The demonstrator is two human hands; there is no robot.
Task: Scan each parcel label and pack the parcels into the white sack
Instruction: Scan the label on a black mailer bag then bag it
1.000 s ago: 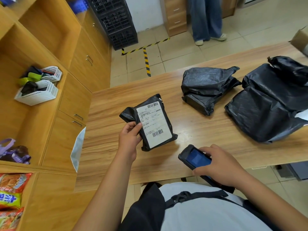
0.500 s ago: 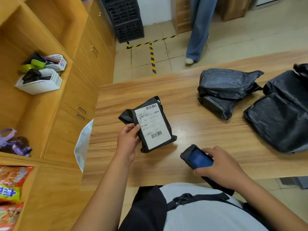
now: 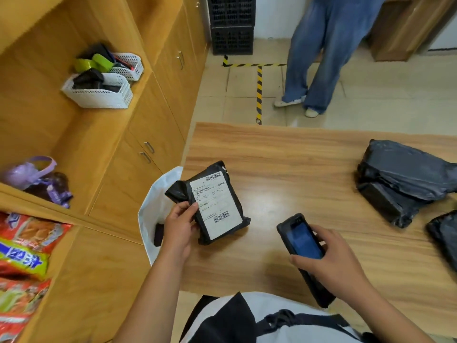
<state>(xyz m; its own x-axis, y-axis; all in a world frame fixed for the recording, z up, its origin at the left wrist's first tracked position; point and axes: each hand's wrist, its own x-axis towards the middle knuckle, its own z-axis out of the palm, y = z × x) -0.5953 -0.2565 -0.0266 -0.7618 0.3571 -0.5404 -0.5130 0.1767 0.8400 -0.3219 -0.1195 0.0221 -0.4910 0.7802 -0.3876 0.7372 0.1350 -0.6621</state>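
We find a white shipping label (image 3: 215, 206) stuck on the face of the black parcel (image 3: 178, 191). It carries one barcode (image 3: 213, 177) at its top edge and a second barcode (image 3: 221, 216) near its bottom edge. The lines of small print between them are too fine for us to read. On the snack bag (image 3: 22, 256) at the far left, large white characters run across a blue band, but we cannot make them out. The blue screen of the scanner (image 3: 303, 240) shows us no legible text. Yellow-and-black striped tape (image 3: 259, 92) marks the floor.
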